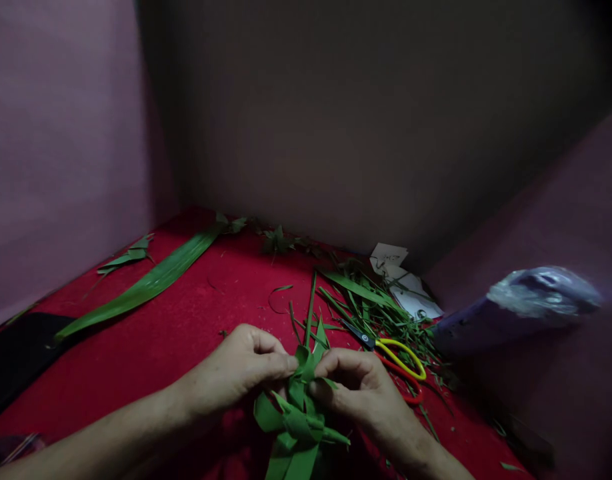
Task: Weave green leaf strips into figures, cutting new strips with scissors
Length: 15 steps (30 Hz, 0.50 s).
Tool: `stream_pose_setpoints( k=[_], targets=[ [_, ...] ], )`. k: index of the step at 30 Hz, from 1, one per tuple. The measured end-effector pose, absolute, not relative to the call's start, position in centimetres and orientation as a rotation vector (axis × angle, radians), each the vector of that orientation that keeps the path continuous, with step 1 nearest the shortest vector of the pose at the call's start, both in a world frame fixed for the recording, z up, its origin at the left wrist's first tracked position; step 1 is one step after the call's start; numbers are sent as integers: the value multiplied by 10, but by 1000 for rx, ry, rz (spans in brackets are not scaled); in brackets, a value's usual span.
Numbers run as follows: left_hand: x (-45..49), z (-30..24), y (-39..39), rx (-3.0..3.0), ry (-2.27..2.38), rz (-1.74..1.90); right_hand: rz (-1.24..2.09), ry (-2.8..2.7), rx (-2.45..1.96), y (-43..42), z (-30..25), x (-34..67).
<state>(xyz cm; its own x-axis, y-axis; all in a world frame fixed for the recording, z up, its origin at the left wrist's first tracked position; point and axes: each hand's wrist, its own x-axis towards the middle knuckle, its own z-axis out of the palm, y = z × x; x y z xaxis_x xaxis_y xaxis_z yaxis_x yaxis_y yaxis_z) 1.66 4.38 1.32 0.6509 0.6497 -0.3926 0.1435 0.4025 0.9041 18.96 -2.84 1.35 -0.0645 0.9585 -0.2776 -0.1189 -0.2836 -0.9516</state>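
Observation:
Between my two hands is a woven green leaf piece point(301, 427), made of folded strips with several loose ends and a stalk pointing away from me. My left hand point(241, 370) pinches its upper left side between thumb and fingers. On the other side, my right hand point(359, 387) is closed on the weave with thumb and forefinger. Scissors point(399, 360) with one yellow and one red handle loop lie just beyond my right hand, beside the leaf scraps. Parts of the fingertips are hidden behind the folded strips.
A long green leaf point(146, 287) lies at the left, its tip over a black flat object point(21, 360). Cut leaf strips point(371, 300) are heaped at the right near white paper point(411, 293). A plastic-wrapped purple object point(511, 313) stands right. Walls border the red surface point(186, 347).

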Motion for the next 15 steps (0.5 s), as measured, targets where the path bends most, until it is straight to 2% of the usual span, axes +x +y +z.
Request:
stream_pose_setpoints(
  k=[15],
  targets=[
    [18, 15, 44, 1142, 853, 371, 1371, -1190, -1315, -30, 14, 191]
  ],
)
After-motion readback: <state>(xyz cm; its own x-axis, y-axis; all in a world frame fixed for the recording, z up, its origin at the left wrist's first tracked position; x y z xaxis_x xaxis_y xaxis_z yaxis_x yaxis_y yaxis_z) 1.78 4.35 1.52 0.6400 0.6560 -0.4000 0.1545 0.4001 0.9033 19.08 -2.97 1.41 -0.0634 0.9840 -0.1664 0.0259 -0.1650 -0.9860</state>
